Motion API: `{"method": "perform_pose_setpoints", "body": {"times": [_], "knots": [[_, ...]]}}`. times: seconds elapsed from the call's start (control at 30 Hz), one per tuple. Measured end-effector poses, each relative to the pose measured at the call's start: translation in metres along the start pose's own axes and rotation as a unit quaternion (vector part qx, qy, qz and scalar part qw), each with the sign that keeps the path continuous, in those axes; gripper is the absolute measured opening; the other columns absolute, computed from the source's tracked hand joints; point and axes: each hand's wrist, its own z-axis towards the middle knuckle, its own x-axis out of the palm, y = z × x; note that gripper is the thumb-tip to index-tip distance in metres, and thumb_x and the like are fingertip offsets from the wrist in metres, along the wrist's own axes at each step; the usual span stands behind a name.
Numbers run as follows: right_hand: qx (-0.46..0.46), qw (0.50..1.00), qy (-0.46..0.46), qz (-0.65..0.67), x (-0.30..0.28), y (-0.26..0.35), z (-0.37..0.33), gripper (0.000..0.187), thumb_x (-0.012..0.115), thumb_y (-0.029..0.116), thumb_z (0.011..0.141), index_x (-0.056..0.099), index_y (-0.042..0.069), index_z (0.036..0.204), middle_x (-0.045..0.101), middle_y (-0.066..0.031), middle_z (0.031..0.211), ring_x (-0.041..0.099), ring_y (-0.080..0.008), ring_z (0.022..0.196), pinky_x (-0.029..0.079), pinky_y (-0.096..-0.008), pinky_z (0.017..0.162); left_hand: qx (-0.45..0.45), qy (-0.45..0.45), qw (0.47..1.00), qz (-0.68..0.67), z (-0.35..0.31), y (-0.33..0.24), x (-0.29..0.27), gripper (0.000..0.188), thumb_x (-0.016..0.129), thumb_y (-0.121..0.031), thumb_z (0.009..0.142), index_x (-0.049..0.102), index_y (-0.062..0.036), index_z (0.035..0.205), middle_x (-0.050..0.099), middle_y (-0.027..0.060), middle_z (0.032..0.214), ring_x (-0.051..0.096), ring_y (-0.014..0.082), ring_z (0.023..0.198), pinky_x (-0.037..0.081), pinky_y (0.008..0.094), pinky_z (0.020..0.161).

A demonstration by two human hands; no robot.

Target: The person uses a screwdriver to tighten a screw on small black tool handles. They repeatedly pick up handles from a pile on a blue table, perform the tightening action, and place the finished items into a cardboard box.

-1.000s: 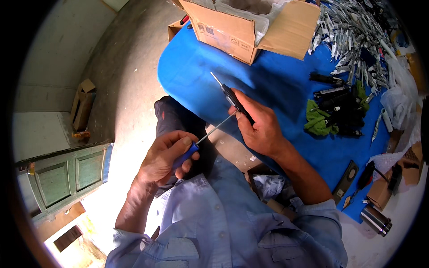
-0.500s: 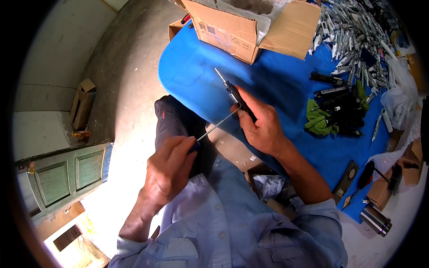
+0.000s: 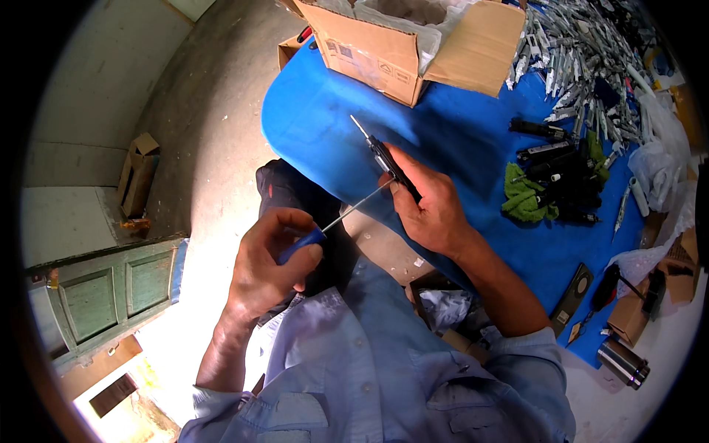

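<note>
My left hand (image 3: 258, 275) is closed around the blue handle of a screwdriver (image 3: 301, 245), its thumb and fingers wrapped about it. The thin metal shaft slants up to the right, and its tip meets the side of a slim black handheld tool (image 3: 385, 159), close to my right thumb. My right hand (image 3: 437, 210) grips that black tool, which has a narrow metal rod pointing up and left from its end. Both hands are held up in front of my body, the right one over the edge of the blue table (image 3: 314, 111). My right fingers hide the tool's lower end.
An open cardboard box (image 3: 369, 63) lined with plastic stands on the table's far side. At the far right lies a heap of slim grey tools (image 3: 583, 63). Several black tools (image 3: 565, 173) rest on a green cloth (image 3: 523, 199). A metal cylinder (image 3: 622, 362) sits near right.
My left fingers have shifted and loosened around the screwdriver, baring more of its blue handle. My right hand and the black tool have barely moved.
</note>
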Motion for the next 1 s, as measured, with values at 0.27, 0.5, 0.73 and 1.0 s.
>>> {"method": "perform_pose_setpoints", "body": {"times": [0.27, 0.5, 0.73, 1.0], "knots": [[0.005, 1.0, -0.002, 0.009, 0.0, 0.001, 0.001, 0.05, 0.059, -0.007, 0.095, 0.055, -0.006, 0.145, 0.073, -0.0255, 0.105, 0.074, -0.0387, 0.092, 0.058, -0.0413, 0.082, 0.166, -0.033, 0.973, 0.157, -0.006, 0.019, 0.0, 0.034, 0.073, -0.002, 0.09, 0.065, 0.0033, 0.123, 0.071, 0.0146, 0.105, 0.07, 0.0217, 0.097, 0.056, 0.0373, 0.091], [-0.005, 1.0, -0.009, -0.007, 0.001, 0.001, 0.001, 0.05, 0.058, -0.007, 0.095, 0.055, -0.006, 0.144, 0.072, -0.0254, 0.104, 0.074, -0.0389, 0.092, 0.058, -0.0413, 0.082, -0.024, -0.006, 0.998, -0.053, -0.006, 0.01, 0.004, 0.028, 0.06, -0.011, 0.106, 0.065, 0.0055, 0.127, 0.074, 0.0111, 0.092, 0.068, 0.0124, 0.068, 0.057, 0.026, 0.061], [0.015, 1.0, -0.011, 0.014, 0.001, 0.0, 0.001, 0.051, 0.059, -0.007, 0.094, 0.056, -0.005, 0.145, 0.073, -0.025, 0.103, 0.075, -0.0361, 0.089, 0.059, -0.0402, 0.08, -0.025, -0.012, 0.999, -0.036, 0.001, 0.0, 0.005, 0.028, 0.067, -0.012, 0.1, 0.065, 0.0054, 0.122, 0.071, 0.0076, 0.088, 0.066, 0.0106, 0.067, 0.053, 0.0239, 0.058], [0.011, 1.0, -0.008, 0.018, 0.0, 0.0, 0.001, 0.052, 0.059, -0.008, 0.094, 0.056, -0.005, 0.145, 0.073, -0.0243, 0.103, 0.075, -0.0345, 0.089, 0.058, -0.0393, 0.08, 0.093, -0.034, 0.993, 0.06, -0.006, 0.011, 0.004, 0.03, 0.073, -0.004, 0.091, 0.065, 0.0047, 0.119, 0.07, 0.0108, 0.102, 0.069, 0.0136, 0.092, 0.056, 0.0269, 0.078]]}}
